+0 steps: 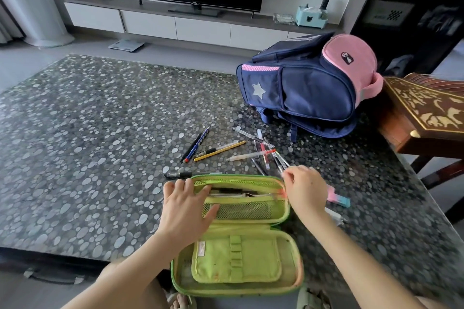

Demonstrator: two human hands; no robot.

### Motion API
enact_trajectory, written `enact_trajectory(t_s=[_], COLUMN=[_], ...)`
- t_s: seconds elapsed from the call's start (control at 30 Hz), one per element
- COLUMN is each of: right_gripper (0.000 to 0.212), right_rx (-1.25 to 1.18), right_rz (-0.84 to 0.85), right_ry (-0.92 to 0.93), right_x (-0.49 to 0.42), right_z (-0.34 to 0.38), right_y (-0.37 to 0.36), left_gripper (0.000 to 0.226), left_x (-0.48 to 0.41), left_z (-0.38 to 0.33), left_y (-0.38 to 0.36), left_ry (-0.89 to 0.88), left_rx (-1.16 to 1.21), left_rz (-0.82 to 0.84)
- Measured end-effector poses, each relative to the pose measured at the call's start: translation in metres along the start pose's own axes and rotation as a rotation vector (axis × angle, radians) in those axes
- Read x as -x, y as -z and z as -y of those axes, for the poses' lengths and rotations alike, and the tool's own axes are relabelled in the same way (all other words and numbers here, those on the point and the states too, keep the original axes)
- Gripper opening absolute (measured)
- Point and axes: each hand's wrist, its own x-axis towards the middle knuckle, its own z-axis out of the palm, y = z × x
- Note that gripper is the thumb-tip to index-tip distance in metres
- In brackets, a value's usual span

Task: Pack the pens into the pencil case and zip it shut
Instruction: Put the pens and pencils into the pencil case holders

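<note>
While steadying open pencil case [241, 253] at table [88, 133] near edge with flat left hand [187, 204], pinching pen bundle [278, 162] in right hand [305, 187] at case's 1 o'clock; early yet: few packed, loose pens [218, 150] at 12 o'clock, zip undone

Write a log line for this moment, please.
pencil case open | left hand rests on it | right hand pinches pens | other pens loose on table

Your pebble-patterned table [100, 133] carries the open green pencil case [236, 261] nearest you; pens [244, 156] lie scattered just beyond it; a backpack [308, 88] sits far right.
</note>
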Motion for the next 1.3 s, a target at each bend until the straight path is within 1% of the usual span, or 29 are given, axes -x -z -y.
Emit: enact_trajectory(t_s=[0.03, 0.07, 0.13, 0.23, 0.3, 0.37, 0.43, 0.47, 0.53, 0.63, 0.7, 0.77, 0.8, 0.83, 0.9, 0.93, 1.0, 1.07, 1.1, 1.2, 1.3], right_gripper=[0.011, 0.019, 0.031, 0.033, 0.031, 0.020, 0.043, 0.047, 0.045, 0.033, 0.029, 0.022, 0.023, 0.024, 0.014, 0.012, 0.012, 0.014, 0.016, 0.019, 0.018], right_rx=[0.041, 0.061, 0.011, -0.059, -0.064, -0.055, -0.067, -0.073, -0.083, -0.073, -0.068, -0.110, -0.158, -0.218, -0.351, -0.395, -0.455, -0.510, -0.538, -0.615, -0.609], right_rz=[0.059, 0.127, 0.228, 0.284, 0.375, 0.477, 0.534, 0.554, 0.576, 0.558, 0.505, 0.439, 0.386, 0.331, 0.260, 0.256, 0.272, 0.272, 0.250, 0.169, 0.163], right_ry=[-0.114, -0.204, -0.298, -0.298, -0.302, -0.317, -0.336, -0.348, -0.382, -0.461, -0.486, -0.445, -0.400, -0.342, -0.178, -0.070, 0.117, 0.211, 0.234, 0.227, 0.198], right_x=[-0.009, -0.017, -0.032, -0.057, -0.070, -0.078, -0.082, -0.082, -0.082, -0.077, -0.072, -0.066, -0.062, -0.056, -0.042, -0.034, -0.021, -0.010, -0.006, 0.000, 0.005], right_z=[-0.016, -0.029, -0.045, -0.045, -0.037, -0.030, -0.027, -0.027, -0.031, -0.041, -0.046, -0.047, -0.046, -0.040, -0.019, -0.006, 0.018, 0.035, 0.042, 0.058, 0.068], right_y=[-0.005, -0.011, -0.022, -0.034, -0.037, -0.041, -0.048, -0.048, -0.048, -0.037, -0.023, -0.005, 0.004, 0.014, 0.034, 0.041, 0.043, 0.034, 0.027, 0.010, -0.004], left_gripper=[0.058, 0.057, 0.051, 0.038, 0.023, 0.014, 0.011, 0.012, 0.016, 0.027, 0.035, 0.030, 0.025, 0.021, 0.021, 0.021, 0.025, 0.032, 0.031, 0.030, 0.030], left_x=[-0.001, -0.001, -0.004, -0.012, -0.017, -0.021, -0.025, -0.026, -0.026, -0.021, -0.021, -0.027, -0.032, -0.037, -0.046, -0.051, -0.054, -0.057, -0.057, -0.055, -0.055], left_z=[0.000, 0.000, -0.001, -0.002, -0.003, -0.003, -0.003, -0.004, -0.005, -0.009, -0.007, -0.004, -0.004, -0.003, -0.004, -0.004, -0.001, 0.003, 0.005, 0.009, 0.008], left_y=[0.000, -0.001, 0.000, 0.006, 0.007, 0.007, 0.006, 0.007, 0.006, 0.005, 0.001, 0.001, 0.003, 0.005, 0.008, 0.011, 0.007, 0.004, 0.003, 0.001, 0.003], left_ry=[-0.004, -0.009, -0.026, -0.046, -0.060, -0.065, -0.068, -0.071, -0.084, -0.101, -0.051, -0.007, -0.019, -0.052, -0.129, -0.175, -0.252, -0.287, -0.299, -0.292, -0.301], left_rx=[-0.004, -0.001, 0.035, 0.089, 0.120, 0.165, 0.188, 0.202, 0.231, 0.232, 0.232, 0.282, 0.277, 0.241, 0.126, 0.055, -0.041, -0.065, -0.076, -0.110, -0.102], left_rz=[0.001, -0.002, -0.025, -0.057, -0.089, -0.096, -0.100, -0.093, -0.073, 0.003, 0.021, 0.033, 0.036, 0.052, 0.138, 0.177, 0.175, 0.138, 0.116, 0.141, 0.175])
